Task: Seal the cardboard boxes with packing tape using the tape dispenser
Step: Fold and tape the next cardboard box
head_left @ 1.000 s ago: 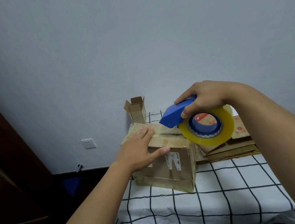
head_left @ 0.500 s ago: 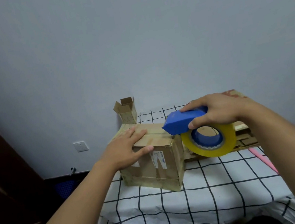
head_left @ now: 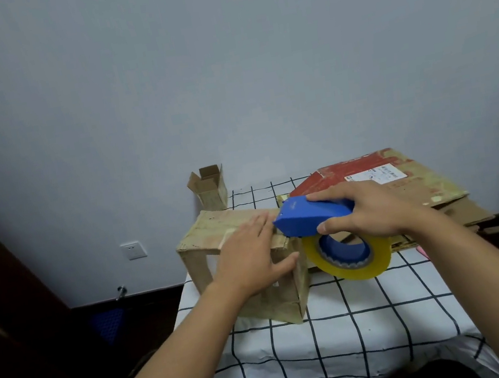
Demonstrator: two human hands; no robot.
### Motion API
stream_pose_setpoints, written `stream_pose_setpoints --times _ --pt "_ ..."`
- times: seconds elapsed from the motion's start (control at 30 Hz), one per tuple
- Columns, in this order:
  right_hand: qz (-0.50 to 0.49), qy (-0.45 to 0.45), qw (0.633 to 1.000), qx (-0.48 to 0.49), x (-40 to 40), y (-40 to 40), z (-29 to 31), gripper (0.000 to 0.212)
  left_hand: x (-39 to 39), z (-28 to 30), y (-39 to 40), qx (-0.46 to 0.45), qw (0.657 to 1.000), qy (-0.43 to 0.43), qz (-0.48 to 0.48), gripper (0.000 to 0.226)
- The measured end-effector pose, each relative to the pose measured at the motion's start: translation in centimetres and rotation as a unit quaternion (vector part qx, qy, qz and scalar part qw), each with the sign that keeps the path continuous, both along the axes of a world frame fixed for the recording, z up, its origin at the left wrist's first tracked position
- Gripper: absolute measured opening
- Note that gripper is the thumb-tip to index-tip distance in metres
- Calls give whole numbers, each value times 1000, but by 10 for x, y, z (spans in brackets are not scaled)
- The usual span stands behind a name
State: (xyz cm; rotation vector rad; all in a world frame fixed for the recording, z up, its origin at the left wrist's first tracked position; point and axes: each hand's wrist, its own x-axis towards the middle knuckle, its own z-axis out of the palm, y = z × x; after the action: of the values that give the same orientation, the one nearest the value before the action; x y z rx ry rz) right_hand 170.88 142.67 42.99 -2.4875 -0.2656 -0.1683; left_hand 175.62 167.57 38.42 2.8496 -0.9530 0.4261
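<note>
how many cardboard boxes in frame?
3: closed box under the left hand; small open box at the wall; flattened red-printed box at right, maybe more beneath.

Table under white black-grid cloth point(head_left: 364, 328). Closed cardboard box point(head_left: 205, 245) at left edge. Small open-topped carton point(head_left: 210, 188) at far left. Flattened cardboard stack point(head_left: 406, 189), red-printed, at far right.

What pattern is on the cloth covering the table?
White tablecloth with a black grid of thin lines, seen in the head view.
</note>
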Motion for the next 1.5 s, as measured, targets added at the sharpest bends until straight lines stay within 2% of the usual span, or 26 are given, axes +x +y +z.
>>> stream_pose_setpoints --times 0.13,0.27,0.37,0.53,0.77,0.9,1.13,1.3,1.43,1.5 --pt "-20 -35 999 30 -6 7 -1 59 1 9 7 -17 998 -44 -31 66" --pt "-45 -67 996 44 -8 27 -7 63 4 14 22 8 996 -81 -44 56" --pt "-49 -69 996 43 -14 41 -23 66 1 4 30 14 995 -78 -57 55" --pt "-70 -64 988 120 -26 47 -47 66 7 -7 33 -3 999 3 -41 64" --pt "-105 -101 982 120 -40 51 -54 64 15 -5 32 19 999 8 -44 61" --pt "-121 -93 981 117 -57 36 -60 61 16 -7 34 9 999 9 -31 60" --pt "-109 -20 993 45 -73 20 -64 67 15 -5 29 15 999 12 -47 60" --pt "-82 18 993 -77 -62 26 -44 70 11 5 26 4 997 39 -63 61" --pt "-68 48 987 -136 -50 31 -25 69 10 9 15 -80 993 89 -9 59" --pt "-63 58 986 -144 -45 35 -17 68 11 8 8 -79 993 77 32 57"
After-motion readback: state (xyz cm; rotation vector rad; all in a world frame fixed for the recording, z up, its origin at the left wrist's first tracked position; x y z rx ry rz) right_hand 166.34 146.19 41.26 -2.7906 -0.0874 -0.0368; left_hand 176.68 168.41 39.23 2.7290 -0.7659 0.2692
